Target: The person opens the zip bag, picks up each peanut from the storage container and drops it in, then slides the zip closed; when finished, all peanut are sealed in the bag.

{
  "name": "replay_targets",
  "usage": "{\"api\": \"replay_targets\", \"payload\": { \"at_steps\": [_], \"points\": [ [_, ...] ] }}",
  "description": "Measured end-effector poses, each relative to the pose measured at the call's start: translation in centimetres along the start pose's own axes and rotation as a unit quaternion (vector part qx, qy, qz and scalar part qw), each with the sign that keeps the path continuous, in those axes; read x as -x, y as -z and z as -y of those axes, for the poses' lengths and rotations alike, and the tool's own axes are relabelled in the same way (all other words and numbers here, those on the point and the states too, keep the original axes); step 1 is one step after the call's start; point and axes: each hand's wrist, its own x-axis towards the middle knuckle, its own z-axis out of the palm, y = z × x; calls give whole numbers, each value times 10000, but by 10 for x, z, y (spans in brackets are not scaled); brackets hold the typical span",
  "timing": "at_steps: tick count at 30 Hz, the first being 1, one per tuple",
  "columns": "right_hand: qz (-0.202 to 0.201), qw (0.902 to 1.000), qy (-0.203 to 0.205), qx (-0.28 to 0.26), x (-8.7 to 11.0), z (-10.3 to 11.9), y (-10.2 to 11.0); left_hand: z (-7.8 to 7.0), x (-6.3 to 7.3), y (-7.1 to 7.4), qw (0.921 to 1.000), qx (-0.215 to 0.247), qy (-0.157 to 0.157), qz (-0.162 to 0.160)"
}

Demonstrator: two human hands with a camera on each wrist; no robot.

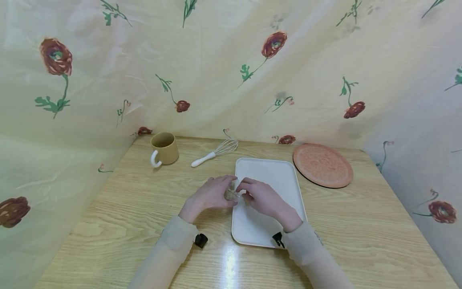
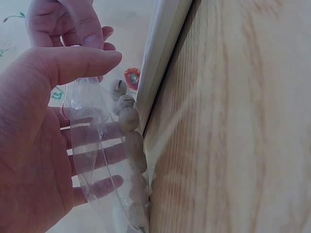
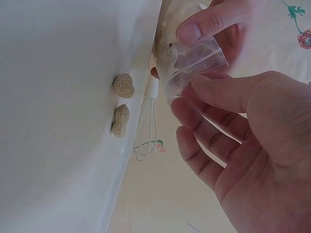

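A clear plastic zip bag (image 2: 87, 145) with several peanuts (image 2: 129, 119) in it is held between my two hands at the white tray's (image 1: 252, 228) left edge. My left hand (image 1: 213, 193) grips the bag, its thumb across the front and its fingers behind. With thumb and fingertips my right hand (image 1: 265, 200) pinches the bag's ridged zip edge, over the tray. In the right wrist view, two unshelled peanuts, a rounder peanut (image 3: 123, 86) and a longer peanut (image 3: 120, 120), lie on the tray near its rim.
Behind the hands lies a whisk (image 1: 216, 153) with a white handle. A tan mug (image 1: 166, 150) with a white handle stands at the back left. To the tray's right is a round pinkish mat (image 1: 323, 165). A flowered cloth (image 1: 231, 72) hangs behind the wooden table (image 1: 119, 224).
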Motion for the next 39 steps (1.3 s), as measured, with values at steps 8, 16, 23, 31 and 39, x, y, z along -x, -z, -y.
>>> {"api": "replay_targets", "payload": {
  "at_steps": [8,16,23,31,39],
  "points": [
    [-41,9999,-49,-78,1,1,2,0,0,-1,10000,-6,41,23],
    [-110,9996,-96,-245,2,-5,10,1,-1,-2,10000,-43,73,15],
    [-294,9987,-263,-322,3,-21,14,1,-1,-1,9999,-112,58,-9],
    [-62,9979,-607,-210,3,-32,10,2,-1,-1,9999,-112,7,-18],
    [260,9959,-859,-104,3,-40,0,2,-1,-2,10000,-89,-3,1]
  ]
}}
